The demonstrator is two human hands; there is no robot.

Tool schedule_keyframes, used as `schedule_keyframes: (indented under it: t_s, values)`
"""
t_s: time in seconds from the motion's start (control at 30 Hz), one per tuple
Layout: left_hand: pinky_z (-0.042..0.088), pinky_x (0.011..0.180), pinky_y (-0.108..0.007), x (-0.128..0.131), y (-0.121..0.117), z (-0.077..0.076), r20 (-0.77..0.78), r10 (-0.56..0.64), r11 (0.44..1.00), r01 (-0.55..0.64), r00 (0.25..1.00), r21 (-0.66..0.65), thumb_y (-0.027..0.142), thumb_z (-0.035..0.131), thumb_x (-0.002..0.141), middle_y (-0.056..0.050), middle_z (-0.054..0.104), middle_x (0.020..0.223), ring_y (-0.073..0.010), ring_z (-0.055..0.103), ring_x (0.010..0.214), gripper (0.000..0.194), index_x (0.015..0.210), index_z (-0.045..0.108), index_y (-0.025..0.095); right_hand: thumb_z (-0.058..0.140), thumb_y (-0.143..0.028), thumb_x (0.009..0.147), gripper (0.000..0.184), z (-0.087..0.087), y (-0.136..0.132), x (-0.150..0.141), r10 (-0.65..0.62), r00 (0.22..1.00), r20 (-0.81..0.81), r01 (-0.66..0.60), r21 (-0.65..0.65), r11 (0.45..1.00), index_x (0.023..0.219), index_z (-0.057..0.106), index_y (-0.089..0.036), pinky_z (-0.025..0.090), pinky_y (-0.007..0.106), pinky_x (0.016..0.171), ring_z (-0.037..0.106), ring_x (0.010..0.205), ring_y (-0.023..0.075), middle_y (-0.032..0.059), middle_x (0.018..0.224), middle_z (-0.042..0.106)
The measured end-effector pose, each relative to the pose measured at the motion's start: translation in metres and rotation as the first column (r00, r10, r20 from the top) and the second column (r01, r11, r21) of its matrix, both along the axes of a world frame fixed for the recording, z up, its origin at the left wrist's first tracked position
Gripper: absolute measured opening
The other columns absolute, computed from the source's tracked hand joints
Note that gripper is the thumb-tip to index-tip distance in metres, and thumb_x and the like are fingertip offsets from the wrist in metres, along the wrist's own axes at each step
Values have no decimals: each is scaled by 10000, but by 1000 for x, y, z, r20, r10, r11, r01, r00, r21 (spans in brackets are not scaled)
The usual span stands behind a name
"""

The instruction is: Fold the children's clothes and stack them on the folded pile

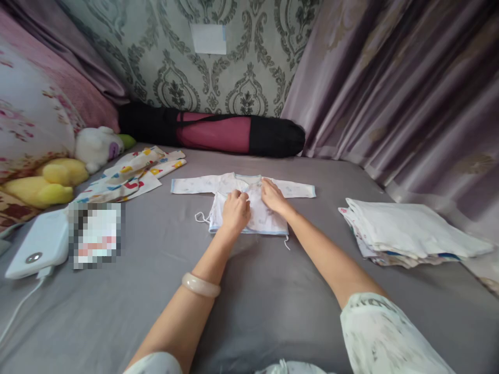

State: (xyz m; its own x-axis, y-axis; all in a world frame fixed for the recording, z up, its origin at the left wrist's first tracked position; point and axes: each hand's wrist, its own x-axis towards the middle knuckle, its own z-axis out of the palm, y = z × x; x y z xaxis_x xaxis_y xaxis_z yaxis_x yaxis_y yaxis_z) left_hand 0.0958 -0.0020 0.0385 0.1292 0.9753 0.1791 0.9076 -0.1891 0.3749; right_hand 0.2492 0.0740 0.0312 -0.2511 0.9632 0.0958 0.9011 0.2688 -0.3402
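Note:
A small white baby shirt (268,217) with pale blue trim lies spread on the grey sheet, both sleeves stretched out sideways. White tie strings trail from its left side and from its lower right corner. My left hand (236,210) rests on the shirt's front, left of the middle, with fingers curled down on the cloth. Near the neckline on the right, my right hand (273,196) touches the shirt with its fingers held together. Whether either hand pinches the cloth is hard to make out. A pale bangle (200,285) circles my left wrist.
Folded white cloths (409,228) are stacked at the right. A patterned garment (132,174) lies crumpled at the left, near plush toys (97,148) and a white power bank (41,244) with a cable. Along the wall lies a long black and red bag (212,132). Curtains (362,78) hang at the right.

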Motion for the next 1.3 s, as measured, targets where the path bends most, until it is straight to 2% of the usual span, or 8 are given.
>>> schedule_keyframes:
  t_s: [0.13, 0.47, 0.57, 0.67, 0.73, 0.97, 1.13, 1.3]
  values:
    - [251, 1139, -448, 10, -4, -14, -104, -157, 987, 154, 982, -38, 180, 354, 941, -142, 413, 1479, -272, 320, 1397, 415, 1336, 477, 144, 298, -286, 966, 528, -14, -35, -2, 55, 988, 141, -52, -29, 998, 1467, 338, -125, 165, 449, 1159, 186, 1450, 254, 127, 1561, 275]
    - [147, 1181, -465, 1, -6, -32, -194, -126, 985, 100, 973, -140, 389, 274, 979, -126, 256, 1568, -283, 183, 1458, 560, 1481, 333, 148, 211, -368, 993, 571, -26, -52, -7, 11, 987, 157, -10, -11, 1000, 1504, 287, -127, 80, 454, 1172, 143, 1463, 249, 102, 1587, 209]
    - [140, 1174, -503, 3, -6, -31, -182, -109, 989, 88, 977, -121, 393, 246, 985, -119, 282, 1560, -275, 201, 1455, 547, 1468, 356, 162, 241, -384, 992, 552, -18, -45, -5, 42, 987, 153, -32, -61, 998, 1482, 328, -146, 129, 467, 1158, 180, 1452, 264, 112, 1580, 231]
    - [110, 1174, -523, 5, -7, -28, -182, -87, 995, 76, 979, -71, 412, 212, 989, -119, 287, 1559, -261, 190, 1460, 551, 1453, 378, 164, 235, -347, 996, 474, -8, -30, -3, 39, 989, 142, -29, -72, 997, 1353, 495, -174, 208, 470, 1124, 379, 1356, 260, 128, 1471, 438]
    - [100, 1179, -507, 5, -8, -27, -193, -89, 995, 79, 977, -59, 450, 230, 983, -127, 274, 1563, -266, 169, 1465, 576, 1455, 374, 154, 227, -298, 993, 454, -5, -18, -3, 5, 991, 136, -3, -14, 1000, 1298, 533, -158, 208, 463, 1125, 421, 1321, 247, 138, 1409, 506]
    - [107, 1156, -562, 4, -12, -25, -208, -111, 982, 75, 972, -175, 532, 258, 965, -166, 210, 1575, -319, 137, 1464, 673, 1494, 291, 118, 223, -349, 991, 561, -23, 23, -6, -22, 985, 173, 28, -34, 999, 1468, 324, -70, 128, 437, 1166, 193, 1448, 257, 153, 1570, 243]
    - [65, 1113, -663, 6, -12, -23, -201, -103, 973, 57, 974, -222, 562, 240, 956, -142, 171, 1587, -340, 98, 1468, 678, 1510, 265, 172, 185, -392, 997, 591, -27, 42, -9, -85, 984, 155, 91, -33, 995, 1483, 301, -76, 107, 446, 1169, 180, 1452, 250, 149, 1573, 232]
    - [43, 1111, -674, 6, -10, -24, -197, -115, 967, 64, 974, -249, 583, 225, 947, -130, 128, 1596, -346, 70, 1470, 713, 1517, 243, 155, 206, -380, 991, 600, -30, 45, -11, -120, 981, 152, 119, 14, 993, 1490, 281, -55, 103, 457, 1169, 183, 1449, 259, 148, 1573, 230]
